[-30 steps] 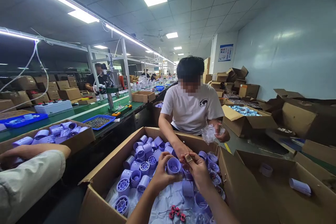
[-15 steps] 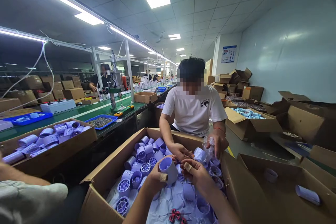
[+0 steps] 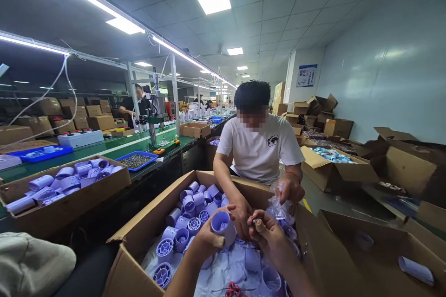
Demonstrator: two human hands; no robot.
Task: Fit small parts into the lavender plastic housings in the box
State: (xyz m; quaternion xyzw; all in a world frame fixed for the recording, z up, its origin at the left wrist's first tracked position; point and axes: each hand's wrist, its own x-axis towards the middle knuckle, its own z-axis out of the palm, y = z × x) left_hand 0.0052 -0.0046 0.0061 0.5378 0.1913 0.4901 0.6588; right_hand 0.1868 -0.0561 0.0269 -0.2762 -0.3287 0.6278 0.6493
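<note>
My left hand (image 3: 209,236) is wrapped round a light purple plastic cup (image 3: 223,227), its open mouth tilted up towards me. To the right of it, my right hand (image 3: 268,234) pinches a small dark, shiny part (image 3: 256,222) between thumb and fingers; its exact kind cannot be made out. Tape covers a thumb on each hand. Between my hands, a co-worker's hand (image 3: 242,216) reaches down into the cardboard box (image 3: 153,204). The co-worker's other hand (image 3: 291,189) grips a clear plastic bag (image 3: 278,209). Several purple cups (image 3: 188,204) lie inside the box.
Small red parts with wires (image 3: 234,289) lie on the box's lining near me. A carton of purple parts (image 3: 66,206) and a blue tray of small parts (image 3: 137,160) stand on the left bench. On the right is another open carton (image 3: 348,260).
The co-worker's hand between mine has moved lower into the box, and their other hand has lifted the bag slightly. A small dark part now shows in my right fingers. My left hand keeps the cup.
</note>
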